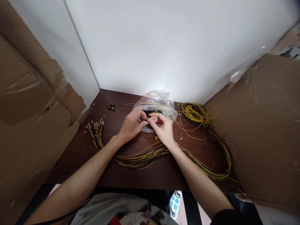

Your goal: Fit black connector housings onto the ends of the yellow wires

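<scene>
Both my hands meet over the middle of a dark brown table (145, 175). My left hand (131, 125) and my right hand (162, 128) are closed in a pinch, fingertips touching around a small black part and a thin yellow wire that I cannot make out well. Right behind them lies a clear plastic bag (157, 100) with small black parts inside. A long bundle of yellow and black wires (140, 159) runs under my wrists, its white-tipped ends (96, 125) fanned out at the left.
A coil of yellow wires (195, 113) lies at the back right, continuing along the right edge (225, 156). A single finished-looking wire with a black end (112, 107) lies at the back left. Cardboard boxes (264, 131) (30, 109) flank the table. A white wall stands behind.
</scene>
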`<state>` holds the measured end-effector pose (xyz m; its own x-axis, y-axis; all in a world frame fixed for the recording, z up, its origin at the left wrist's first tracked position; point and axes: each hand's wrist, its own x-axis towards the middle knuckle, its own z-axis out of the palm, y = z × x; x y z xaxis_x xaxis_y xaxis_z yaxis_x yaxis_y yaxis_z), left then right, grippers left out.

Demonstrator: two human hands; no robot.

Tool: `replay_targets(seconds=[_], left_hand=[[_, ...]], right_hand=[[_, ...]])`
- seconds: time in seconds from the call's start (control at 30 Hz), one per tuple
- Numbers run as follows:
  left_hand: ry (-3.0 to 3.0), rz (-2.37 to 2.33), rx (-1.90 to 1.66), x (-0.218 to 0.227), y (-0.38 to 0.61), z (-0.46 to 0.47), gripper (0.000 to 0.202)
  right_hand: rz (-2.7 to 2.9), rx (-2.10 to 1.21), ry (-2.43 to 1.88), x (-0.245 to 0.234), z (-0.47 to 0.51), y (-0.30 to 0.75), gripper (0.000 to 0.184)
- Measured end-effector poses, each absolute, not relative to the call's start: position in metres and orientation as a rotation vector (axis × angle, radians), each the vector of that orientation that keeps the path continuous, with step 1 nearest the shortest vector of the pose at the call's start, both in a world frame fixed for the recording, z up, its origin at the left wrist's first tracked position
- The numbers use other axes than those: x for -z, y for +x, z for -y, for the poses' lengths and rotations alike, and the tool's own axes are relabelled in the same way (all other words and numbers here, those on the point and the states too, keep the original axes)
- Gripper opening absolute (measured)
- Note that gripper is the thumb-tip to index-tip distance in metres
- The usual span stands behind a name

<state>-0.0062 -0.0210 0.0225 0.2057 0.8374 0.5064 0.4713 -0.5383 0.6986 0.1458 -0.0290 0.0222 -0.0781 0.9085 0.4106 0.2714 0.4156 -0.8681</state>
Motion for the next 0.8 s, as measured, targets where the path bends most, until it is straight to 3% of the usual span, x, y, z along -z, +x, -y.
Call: replay_targets(seconds=[0.17, 0.4, 0.8], left_hand=[[2.105, -1.205, -1.219, -0.0231, -0.0053, 0.0219, 0.014], [2.099, -1.187, -1.344, -0.0205, -0.0053, 0.0195, 0.024], [1.424, -0.996, -1.364, -0.0164, -0.004, 0.0125, 0.026]], right_hand=[[1.651, -0.719, -1.059, -0.0203, 0.0275, 0.1472, 0.017], [1.441, -0.957, -0.978, -0.0163, 0.0229, 0.1475, 0.017], [1.387, -1.088, -0.892, -0.0176, 0.0195, 0.1487, 0.014]])
